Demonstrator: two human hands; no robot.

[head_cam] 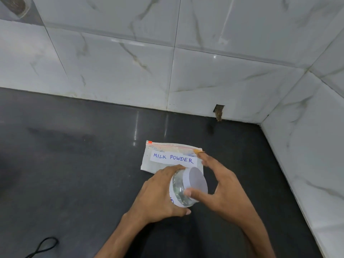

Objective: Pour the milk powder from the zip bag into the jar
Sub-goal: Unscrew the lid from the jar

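At lower centre the tilted jar (181, 190) is gripped by the left hand (160, 194); its white lid (198, 180) is pinched by the right hand (221, 185), just below the flat zip bag (167, 159)

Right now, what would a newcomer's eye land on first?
Both hands meeting low in the centre: the left hand grips a tilted clear jar, while the right hand touches its white lid. Just behind lies a zip bag labelled MILK POWDER on the dark counter.
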